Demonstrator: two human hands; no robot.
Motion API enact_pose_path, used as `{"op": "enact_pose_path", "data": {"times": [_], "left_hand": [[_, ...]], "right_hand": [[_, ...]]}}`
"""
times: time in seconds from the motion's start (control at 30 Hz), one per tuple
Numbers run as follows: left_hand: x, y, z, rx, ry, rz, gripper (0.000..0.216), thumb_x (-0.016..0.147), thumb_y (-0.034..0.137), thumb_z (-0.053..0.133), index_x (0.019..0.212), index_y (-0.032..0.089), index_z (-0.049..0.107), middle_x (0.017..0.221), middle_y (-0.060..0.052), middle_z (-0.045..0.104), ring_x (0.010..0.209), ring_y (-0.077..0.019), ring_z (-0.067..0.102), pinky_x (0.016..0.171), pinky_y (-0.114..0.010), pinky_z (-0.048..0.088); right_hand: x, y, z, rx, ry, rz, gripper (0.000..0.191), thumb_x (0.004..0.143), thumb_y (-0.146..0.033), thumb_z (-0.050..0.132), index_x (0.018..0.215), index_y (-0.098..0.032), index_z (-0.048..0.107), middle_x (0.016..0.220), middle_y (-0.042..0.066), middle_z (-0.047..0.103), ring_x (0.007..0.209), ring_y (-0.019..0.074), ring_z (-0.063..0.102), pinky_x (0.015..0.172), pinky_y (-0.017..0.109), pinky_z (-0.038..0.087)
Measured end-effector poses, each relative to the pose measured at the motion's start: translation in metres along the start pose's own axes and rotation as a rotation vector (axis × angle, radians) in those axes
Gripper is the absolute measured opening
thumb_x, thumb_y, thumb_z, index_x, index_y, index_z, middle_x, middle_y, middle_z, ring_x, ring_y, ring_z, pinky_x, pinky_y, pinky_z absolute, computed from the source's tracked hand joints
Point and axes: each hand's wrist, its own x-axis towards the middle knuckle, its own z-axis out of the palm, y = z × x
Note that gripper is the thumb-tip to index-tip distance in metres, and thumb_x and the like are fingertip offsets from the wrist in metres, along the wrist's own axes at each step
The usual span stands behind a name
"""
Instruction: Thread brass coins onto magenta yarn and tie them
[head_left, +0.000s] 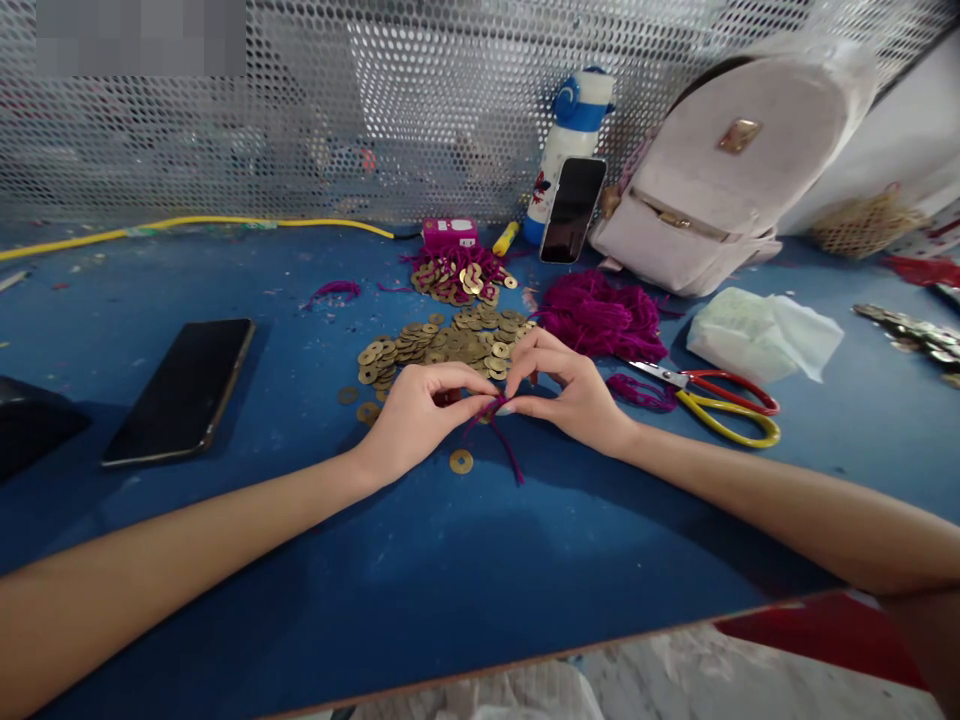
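At the far left, a dark object (34, 425) is sitting on the blue counter (315, 590), and beside it a black phone (184, 390) is lying flat. Behind them a yellow cable (225, 221) is running along the back, near a purple scrap (337, 289). Farther right, the left hand (420, 412) is pinching a thin purple cord (508, 450) between thumb and forefinger, its fingertips nearly meeting those of the other hand. The cord is hanging toward the near side, and a single coin (461, 461) is lying just below the left hand. Behind the hands a pile of brass coins (450, 340) is spreading out, with a magenta box (450, 233) standing farther back. The right hand (570, 390) is gripping the same cord, thumb and forefinger closed together. Beyond it, a white and blue bottle (553, 150) is standing behind an upright phone (574, 210), while a heap of purple yarn (600, 315) is resting nearer. To the right, scissors (731, 425) with red and yellow handles are lying below a pale backpack (735, 180) and a crumpled white packet (757, 332).
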Motion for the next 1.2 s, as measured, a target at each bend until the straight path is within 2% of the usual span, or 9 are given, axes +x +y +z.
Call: {"op": "enact_pose_path", "data": {"times": [0.13, 0.3, 0.4, 0.57, 0.73, 0.9, 0.97, 1.07, 1.2], "left_hand": [[-0.0007, 0.0001, 0.0004, 0.011, 0.005, 0.016, 0.011, 0.082, 0.017, 0.067, 0.082, 0.016, 0.077, 0.08, -0.003, 0.073, 0.072, -0.0156, 0.065, 0.067, -0.027, 0.046], [-0.0008, 0.0001, 0.0005, 0.03, 0.023, -0.007, 0.013, 0.085, 0.019, 0.065, 0.087, 0.016, 0.077, 0.082, -0.004, 0.073, 0.073, -0.0157, 0.065, 0.067, -0.027, 0.047], [0.0, 0.0008, 0.0006, 0.035, 0.017, -0.03, 0.011, 0.083, 0.019, 0.067, 0.086, 0.016, 0.078, 0.086, -0.004, 0.075, 0.075, -0.0161, 0.066, 0.069, -0.027, 0.048], [0.0006, 0.002, 0.0011, 0.0, 0.032, -0.065, 0.01, 0.079, 0.02, 0.071, 0.085, 0.017, 0.079, 0.088, -0.003, 0.077, 0.076, -0.0161, 0.068, 0.069, -0.026, 0.05], [0.0001, 0.0029, 0.001, -0.064, 0.08, -0.107, 0.01, 0.078, 0.021, 0.072, 0.083, 0.017, 0.079, 0.084, -0.003, 0.079, 0.074, -0.0156, 0.07, 0.069, -0.024, 0.053], [0.0009, 0.0019, 0.0002, -0.103, 0.093, -0.139, 0.011, 0.077, 0.021, 0.072, 0.083, 0.016, 0.079, 0.079, -0.003, 0.078, 0.072, -0.0161, 0.07, 0.069, -0.025, 0.054], [0.0012, 0.0009, 0.0004, -0.111, 0.094, -0.137, 0.011, 0.076, 0.021, 0.072, 0.083, 0.016, 0.079, 0.08, -0.003, 0.078, 0.073, -0.0162, 0.071, 0.071, -0.025, 0.055], [0.0011, 0.0, 0.0007, -0.116, 0.102, -0.126, 0.01, 0.076, 0.02, 0.072, 0.082, 0.017, 0.079, 0.081, -0.003, 0.079, 0.073, -0.0159, 0.071, 0.071, -0.025, 0.055], [0.0004, 0.0004, 0.0003, -0.146, 0.105, -0.117, 0.01, 0.076, 0.018, 0.072, 0.082, 0.017, 0.079, 0.08, -0.003, 0.078, 0.072, -0.0151, 0.07, 0.07, -0.024, 0.055]], "right_hand": [[0.0018, -0.0009, -0.0006, 0.154, -0.085, 0.093, 0.024, 0.082, -0.039, 0.075, 0.079, -0.018, 0.064, 0.082, 0.002, 0.054, 0.075, 0.0135, 0.049, 0.064, 0.027, 0.039], [0.0006, -0.0007, -0.0021, 0.404, -0.224, 0.272, 0.026, 0.087, -0.039, 0.068, 0.08, -0.017, 0.055, 0.065, -0.005, 0.042, 0.056, 0.0082, 0.034, 0.053, 0.024, 0.028], [-0.0006, 0.0019, -0.003, 0.498, -0.164, 0.337, 0.032, 0.089, -0.044, 0.064, 0.076, -0.018, 0.053, 0.063, -0.005, 0.042, 0.054, 0.0081, 0.032, 0.052, 0.024, 0.024], [0.0004, 0.0058, -0.0012, 0.52, -0.03, 0.292, 0.043, 0.093, -0.047, 0.057, 0.063, -0.019, 0.048, 0.059, -0.003, 0.046, 0.057, 0.0111, 0.04, 0.057, 0.027, 0.031], [0.0015, 0.0026, 0.0001, 0.311, 0.038, 0.19, 0.048, 0.095, -0.055, 0.049, 0.064, -0.019, 0.05, 0.068, 0.0, 0.05, 0.066, 0.0137, 0.046, 0.064, 0.03, 0.038], [0.0001, -0.0001, 0.0, -0.037, -0.043, 0.186, 0.029, 0.079, -0.048, 0.074, 0.083, -0.02, 0.069, 0.094, 0.006, 0.064, 0.086, 0.0186, 0.059, 0.064, 0.029, 0.042], [-0.0004, 0.0015, -0.0005, -0.069, -0.08, 0.162, 0.018, 0.08, -0.039, 0.076, 0.082, -0.021, 0.073, 0.102, 0.007, 0.067, 0.095, 0.0204, 0.062, 0.077, 0.033, 0.048], [-0.0006, 0.0041, -0.0014, -0.057, -0.117, 0.137, 0.009, 0.081, -0.031, 0.076, 0.078, -0.023, 0.075, 0.111, 0.006, 0.068, 0.106, 0.0219, 0.062, 0.097, 0.041, 0.046], [-0.0001, 0.0035, -0.0011, -0.071, -0.171, 0.094, 0.006, 0.08, -0.027, 0.077, 0.079, -0.022, 0.075, 0.113, 0.006, 0.066, 0.109, 0.0216, 0.061, 0.101, 0.042, 0.044]]}}
